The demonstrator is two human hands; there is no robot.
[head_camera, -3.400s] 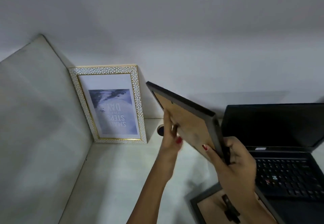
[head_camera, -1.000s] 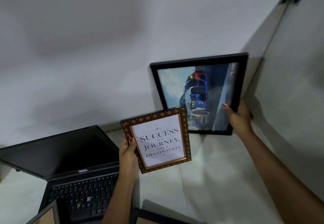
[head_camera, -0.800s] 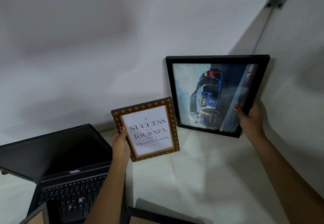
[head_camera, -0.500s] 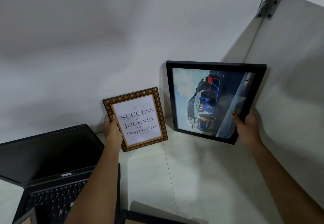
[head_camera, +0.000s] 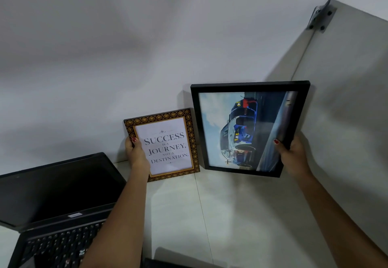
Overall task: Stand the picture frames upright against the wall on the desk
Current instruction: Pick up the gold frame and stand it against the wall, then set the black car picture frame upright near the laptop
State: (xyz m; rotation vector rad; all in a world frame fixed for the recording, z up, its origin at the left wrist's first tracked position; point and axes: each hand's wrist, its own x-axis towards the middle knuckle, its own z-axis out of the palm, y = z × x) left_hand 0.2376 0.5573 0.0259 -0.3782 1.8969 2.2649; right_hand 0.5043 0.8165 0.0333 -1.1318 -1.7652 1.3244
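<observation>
Since half a second ago both frames have settled back toward the wall (head_camera: 105, 68), the left hand (head_camera: 136, 154) pinching the small gold-bordered frame (head_camera: 165, 145) by its left edge and the right hand (head_camera: 294, 152) clamping the black frame (head_camera: 241, 129) by its right edge (each apparently steadied while its lower edge meets the desk (head_camera: 231, 215)).

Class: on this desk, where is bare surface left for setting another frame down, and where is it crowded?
Free: the desk before the gold-patterned frame and black frame. Crowded: along the wall, and left, where the laptop sits.
</observation>
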